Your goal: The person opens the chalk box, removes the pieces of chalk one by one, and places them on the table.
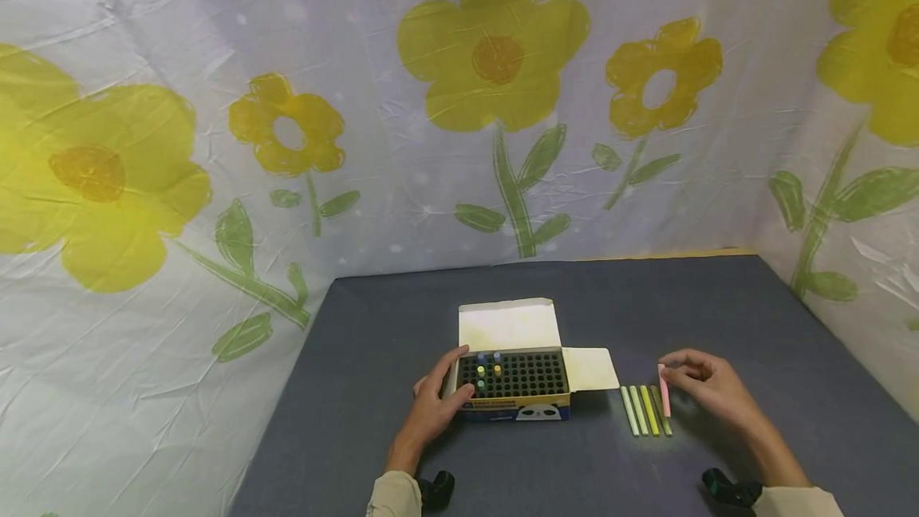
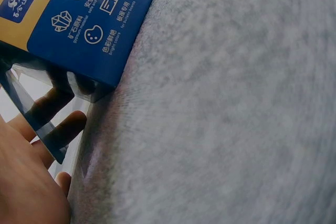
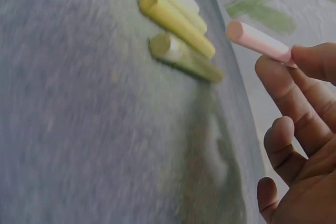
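Observation:
A blue and yellow chalk box (image 1: 495, 413) lies on the dark tabletop, its lid flap folded back. Its black tray of holes (image 1: 534, 373) has several coloured sticks standing at the left end. My left hand (image 1: 434, 405) grips that left end, the thumb at the front edge and the fingers towards the back. Between thumb and fingertips, my right hand (image 1: 707, 381) pinches a pink chalk stick (image 3: 262, 40), raised over the table. Right beside it lies a row of chalk sticks (image 1: 646, 412), whitish to yellow, with a dull olive one (image 3: 184, 59) nearest the right hand.
The box's white side flap (image 1: 590, 369) sticks out to the right, close to the chalk row. The grey table (image 1: 345, 421) ends at a hanging cloth (image 1: 402, 206) printed with yellow flowers, behind and along the sides. Dark devices sit at both wrists.

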Available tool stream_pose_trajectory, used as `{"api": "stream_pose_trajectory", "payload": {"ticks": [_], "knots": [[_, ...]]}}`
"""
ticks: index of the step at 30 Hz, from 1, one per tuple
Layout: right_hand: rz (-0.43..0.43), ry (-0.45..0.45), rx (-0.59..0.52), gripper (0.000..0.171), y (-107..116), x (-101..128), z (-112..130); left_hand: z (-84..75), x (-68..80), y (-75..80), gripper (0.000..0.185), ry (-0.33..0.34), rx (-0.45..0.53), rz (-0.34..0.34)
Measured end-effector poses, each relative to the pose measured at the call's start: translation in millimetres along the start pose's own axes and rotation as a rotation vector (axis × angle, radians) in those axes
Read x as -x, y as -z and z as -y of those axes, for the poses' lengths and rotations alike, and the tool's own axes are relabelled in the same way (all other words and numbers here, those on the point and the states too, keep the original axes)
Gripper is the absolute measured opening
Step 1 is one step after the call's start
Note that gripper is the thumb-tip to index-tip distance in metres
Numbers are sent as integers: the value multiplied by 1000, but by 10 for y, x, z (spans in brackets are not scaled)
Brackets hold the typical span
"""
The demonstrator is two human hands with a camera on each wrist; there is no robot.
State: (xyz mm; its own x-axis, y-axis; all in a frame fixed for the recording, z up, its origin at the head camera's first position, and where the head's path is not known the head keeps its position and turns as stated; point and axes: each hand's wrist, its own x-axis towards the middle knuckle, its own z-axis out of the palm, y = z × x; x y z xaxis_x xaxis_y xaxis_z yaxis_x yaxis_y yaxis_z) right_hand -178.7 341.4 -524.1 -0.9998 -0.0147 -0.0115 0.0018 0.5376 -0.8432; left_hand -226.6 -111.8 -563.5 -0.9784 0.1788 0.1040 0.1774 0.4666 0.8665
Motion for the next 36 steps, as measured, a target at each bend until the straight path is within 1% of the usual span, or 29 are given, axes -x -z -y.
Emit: {"api": "stream_pose_trajectory", "payload": {"ticks": [4,8,14,18,26,32,36], "knots": [[4,-18,32,37,22,17,-48,8,-5,-4,59,-14,-2,-2],[23,-42,36,37,27,32,-85,25,-13,-5,60,-33,-3,-7],[39,-65,100,37,14,46,-128,31,-18,-5,60,-27,-13,-5],[34,-44,148,32,3,45,-139,17,-12,-3,59,-27,-10,-6],[-14,-27,247,27,-32,41,-125,9,4,-7,59,-14,-9,1],[-40,7,290,21,-64,35,-146,23,1,-7,59,-33,-17,0],[-50,14,310,20,-78,35,-142,19,-2,-1,59,-41,-17,1]]}}
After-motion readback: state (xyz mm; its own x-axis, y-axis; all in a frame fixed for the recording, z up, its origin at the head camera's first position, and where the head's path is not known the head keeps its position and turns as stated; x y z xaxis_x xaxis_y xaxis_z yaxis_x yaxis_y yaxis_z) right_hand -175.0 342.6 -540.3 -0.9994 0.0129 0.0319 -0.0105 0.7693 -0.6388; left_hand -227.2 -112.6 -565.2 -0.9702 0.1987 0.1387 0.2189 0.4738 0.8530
